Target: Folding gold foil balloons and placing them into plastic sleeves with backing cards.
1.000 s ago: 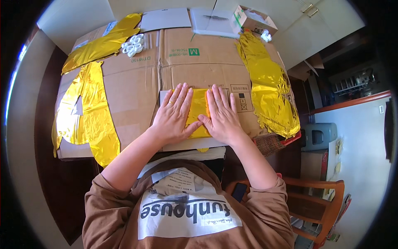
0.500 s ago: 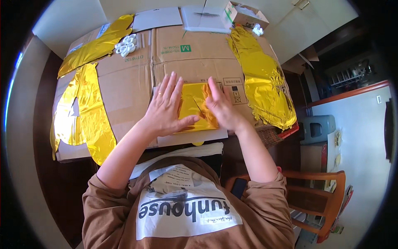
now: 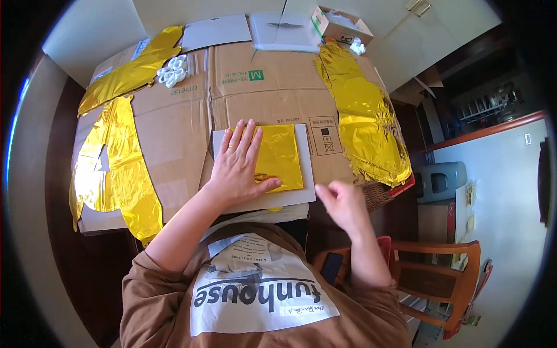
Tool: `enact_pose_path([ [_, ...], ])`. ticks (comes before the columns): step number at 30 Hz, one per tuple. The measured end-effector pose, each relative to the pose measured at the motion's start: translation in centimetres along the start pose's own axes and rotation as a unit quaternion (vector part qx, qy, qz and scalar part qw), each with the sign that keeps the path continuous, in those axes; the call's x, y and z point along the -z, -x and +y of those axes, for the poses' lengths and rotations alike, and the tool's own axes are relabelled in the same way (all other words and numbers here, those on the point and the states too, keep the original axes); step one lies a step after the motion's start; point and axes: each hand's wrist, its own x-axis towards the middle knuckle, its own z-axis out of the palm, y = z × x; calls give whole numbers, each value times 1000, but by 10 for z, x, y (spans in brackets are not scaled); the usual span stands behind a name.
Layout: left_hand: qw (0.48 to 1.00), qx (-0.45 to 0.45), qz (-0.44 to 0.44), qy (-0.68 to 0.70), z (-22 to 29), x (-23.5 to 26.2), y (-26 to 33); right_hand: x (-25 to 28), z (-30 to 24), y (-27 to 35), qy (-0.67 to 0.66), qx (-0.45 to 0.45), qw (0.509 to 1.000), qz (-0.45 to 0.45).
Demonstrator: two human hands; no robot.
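A folded square of gold foil (image 3: 284, 152) lies flat on a pale grey card (image 3: 306, 168) near the front edge of the cardboard-covered table. My left hand (image 3: 237, 165) rests palm down over the foil's left side, fingers pointing away from me and thumb stretched across its lower part. A small crumpled fold shows by that thumb. My right hand (image 3: 343, 206) hovers off the card's lower right corner, apart from the foil. Its fingers are curled in, and nothing shows in them.
Flat gold foil shapes lie at the left (image 3: 130, 162), far left (image 3: 130, 75) and right (image 3: 365, 110). White coiled ribbon (image 3: 172, 72) sits at the back left. Behind are a white card (image 3: 216, 32), a clear plastic sheet (image 3: 284, 36) and an open small box (image 3: 339, 26).
My right hand has left the foil and moved right and toward me, its fingers curling. The foil's right side, formerly bunched under it, now lies flat. My left hand stays on the foil.
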Motion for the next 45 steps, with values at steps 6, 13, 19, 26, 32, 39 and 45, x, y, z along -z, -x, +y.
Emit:
enact_pose_path([
  [6, 1000, -4, -8, -1, 1, 1, -3, -49, 4, 23, -468, -169, 865, -64],
  [13, 999, 1, -41, -15, 1, 8, -7, -45, 33, 41, -561, -223, 795, 65],
  [19, 1000, -9, -22, -11, 0, 6, -7, 13, 79, 63, -477, -215, 848, 87],
  [26, 1000, -21, 0, 2, -4, 1, -4, 95, 91, 41, -328, -127, 887, 300],
  [32, 998, -37, 42, 7, -4, -2, -5, 65, 65, -87, -552, -76, 815, 159],
  [39, 997, -30, 58, 35, -5, 0, 0, 17, 10, -147, -380, -67, 916, 111],
  [45, 996, -30, 65, 50, -4, -1, 1, 35, 54, -154, -570, -20, 810, 136],
])
